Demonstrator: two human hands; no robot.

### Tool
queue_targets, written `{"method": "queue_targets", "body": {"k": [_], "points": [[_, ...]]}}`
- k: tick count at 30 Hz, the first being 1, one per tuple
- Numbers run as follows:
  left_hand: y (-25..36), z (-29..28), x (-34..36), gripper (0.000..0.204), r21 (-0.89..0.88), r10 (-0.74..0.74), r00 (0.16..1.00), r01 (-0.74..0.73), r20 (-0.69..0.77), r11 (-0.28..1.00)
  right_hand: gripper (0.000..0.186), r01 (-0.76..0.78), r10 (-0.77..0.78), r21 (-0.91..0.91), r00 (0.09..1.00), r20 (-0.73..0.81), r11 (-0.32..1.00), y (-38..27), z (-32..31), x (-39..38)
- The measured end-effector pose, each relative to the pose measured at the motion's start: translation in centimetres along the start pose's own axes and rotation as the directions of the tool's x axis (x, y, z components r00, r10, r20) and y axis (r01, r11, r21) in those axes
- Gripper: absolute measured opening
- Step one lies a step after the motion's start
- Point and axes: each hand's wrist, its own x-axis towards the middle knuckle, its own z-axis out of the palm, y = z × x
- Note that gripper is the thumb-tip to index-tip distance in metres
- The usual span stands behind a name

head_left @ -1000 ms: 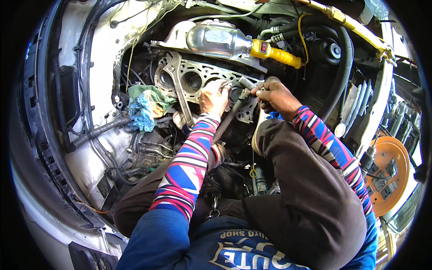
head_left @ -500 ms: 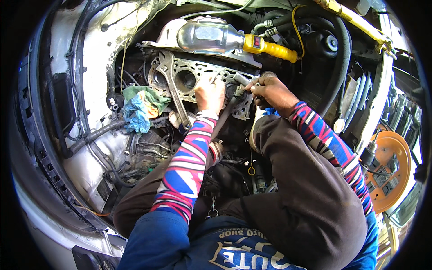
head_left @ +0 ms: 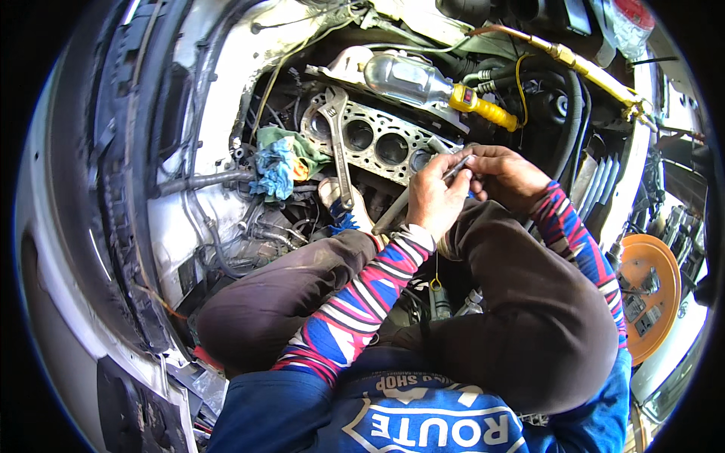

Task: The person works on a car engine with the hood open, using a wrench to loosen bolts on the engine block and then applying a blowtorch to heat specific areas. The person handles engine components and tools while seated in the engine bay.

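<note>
My left hand (head_left: 438,196) and my right hand (head_left: 506,170) are together at the right end of the engine block (head_left: 376,142), both closed on a small grey metal piece (head_left: 458,167) whose exact shape is partly hidden by my fingers. A bar (head_left: 396,208) slants below my left hand, partly covered by it. A large adjustable wrench (head_left: 340,151) lies across the block's left end. Left of it are bunched blue and green rags (head_left: 273,162). A work lamp with a yellow handle (head_left: 483,106) rests on the metal part (head_left: 340,69) behind the block.
The white bay wall (head_left: 219,90) with cables and hoses is at left, black hoses (head_left: 566,151) and a yellow bar (head_left: 574,64) at right. An orange round tray (head_left: 649,294) holding small items sits outside the right edge. My bent legs (head_left: 529,317) are within the bay.
My left hand has moved right to meet my right hand at the small piece, uncovering a cylinder bore. The view has shifted, so the block now appears lower and further right.
</note>
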Motion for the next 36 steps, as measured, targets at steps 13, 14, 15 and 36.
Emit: {"method": "queue_targets", "body": {"k": [13,14,15,36], "points": [[5.9,-11.8,-13.6,0.019,-0.355,-0.398,0.902,0.322,-0.166,0.878,0.014,0.511,-0.556,-0.226,0.722,-0.412,0.830,-4.5,6.8,-24.1],[5.5,-12.3,-14.3,0.020,-0.389,-0.448,0.861,0.338,-0.238,0.857,0.015,0.543,-0.611,-0.286,0.657,-0.442,0.790,-3.8,7.5,-25.8],[5.1,-12.8,-14.6,0.016,-0.406,-0.404,0.887,0.293,-0.223,0.866,0.017,0.558,-0.602,-0.259,0.614,-0.511,0.788,-3.3,8.1,-27.1],[-10.3,-14.9,6.2,0.023,0.831,0.084,0.933,0.268,-0.350,0.488,0.039,0.813,-0.801,0.045,0.579,-0.153,0.580,-7.6,11.4,-23.7]]}}
